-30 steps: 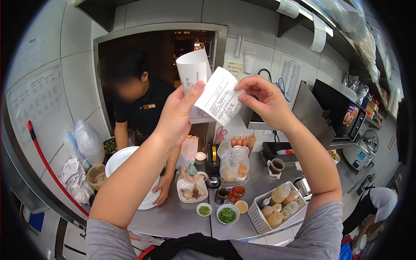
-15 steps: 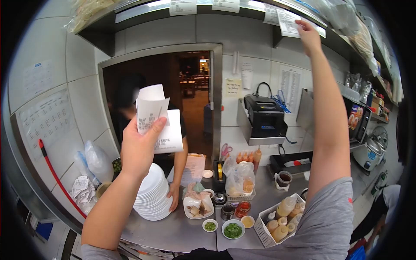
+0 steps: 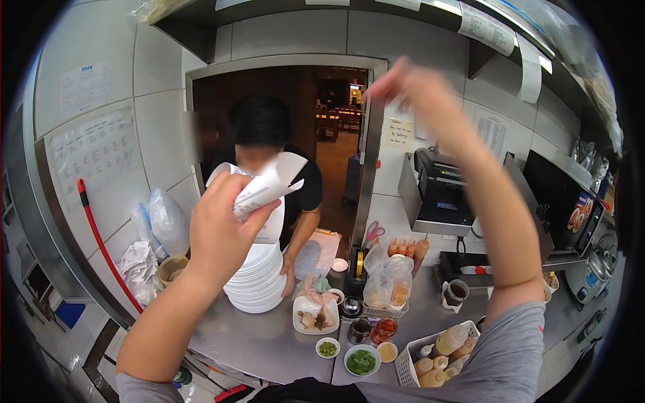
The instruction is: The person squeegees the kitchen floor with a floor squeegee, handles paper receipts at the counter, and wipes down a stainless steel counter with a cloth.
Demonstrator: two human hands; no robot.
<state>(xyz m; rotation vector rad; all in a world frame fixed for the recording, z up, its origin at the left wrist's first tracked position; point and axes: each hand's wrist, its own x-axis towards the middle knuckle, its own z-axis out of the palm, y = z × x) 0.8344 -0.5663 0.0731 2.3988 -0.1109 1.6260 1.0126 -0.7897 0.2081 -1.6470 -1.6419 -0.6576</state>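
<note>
Curled white paper slips (image 3: 265, 189) are held in my left hand (image 3: 225, 218), whose fingers wrap round them in front of the doorway. My right hand (image 3: 416, 91) is raised before the door frame and wall, smeared by motion; whether it holds anything cannot be made out. Printed slips (image 3: 486, 29) hang from the shelf edge at the upper right. Behind my left hand, a co-worker (image 3: 306, 195) leans in at the opening, one hand beside a tall stack of white plates (image 3: 259, 285).
A black printer (image 3: 443, 191) sits on a wall bracket. On the steel counter (image 3: 235, 342) stand a bowl of chopped greens (image 3: 362, 361), jars, a tray of food (image 3: 315, 316) and a basket of squeeze bottles (image 3: 405, 369). A red-handled pole (image 3: 101, 242) leans at left.
My right hand has come away from the slips on the shelf edge, down and to the left. My left hand still holds its papers. The view has shifted, and the co-worker's head is lower.
</note>
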